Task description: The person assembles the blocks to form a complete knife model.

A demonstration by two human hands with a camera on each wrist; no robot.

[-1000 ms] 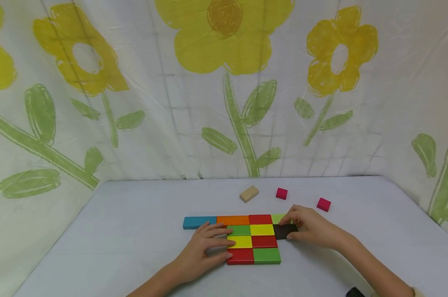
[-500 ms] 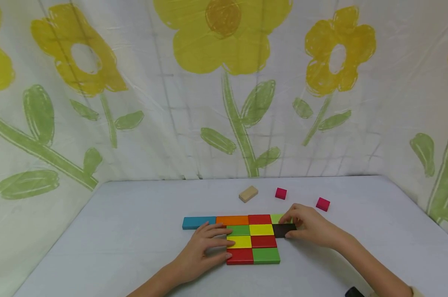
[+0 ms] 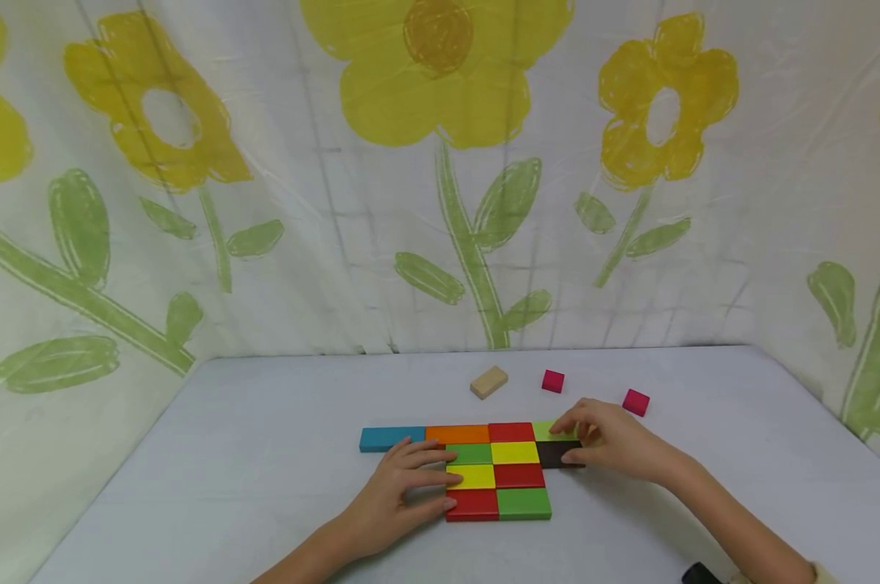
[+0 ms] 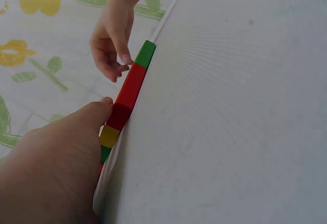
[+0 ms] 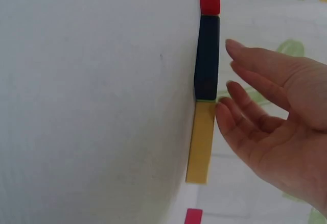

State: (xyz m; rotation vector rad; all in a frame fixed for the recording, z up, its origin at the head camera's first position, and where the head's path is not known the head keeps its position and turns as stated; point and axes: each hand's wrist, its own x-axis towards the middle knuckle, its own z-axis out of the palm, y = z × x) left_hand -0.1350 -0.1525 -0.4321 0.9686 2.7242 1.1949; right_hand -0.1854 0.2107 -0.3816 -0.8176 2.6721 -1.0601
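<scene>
Flat coloured blocks lie edge to edge on the table. The far row runs blue (image 3: pixel 392 439), orange (image 3: pixel 457 434), red (image 3: pixel 511 431) and light green (image 3: pixel 544 430). Nearer are green, yellow and red blocks, with a black block (image 3: pixel 552 453) at their right end. My left hand (image 3: pixel 381 507) rests along the left side, its extended fingertips on the green, yellow and red (image 3: pixel 476 505) blocks. My right hand (image 3: pixel 618 442) hovers at the black block, fingers loosely bent. In the right wrist view, a gap shows between the thumb and the black block (image 5: pixel 207 55).
Behind the rows lie a plain wooden block (image 3: pixel 489 382) and two small crimson blocks, one near the middle (image 3: pixel 553 381) and another crimson block (image 3: pixel 636 402) farther right. A white cloth (image 3: pixel 301 268) with painted flowers hangs behind the table.
The black block has straightened against the yellow block beside it. My right fingers have loosened from it and lifted slightly. My left hand has stayed in place.
</scene>
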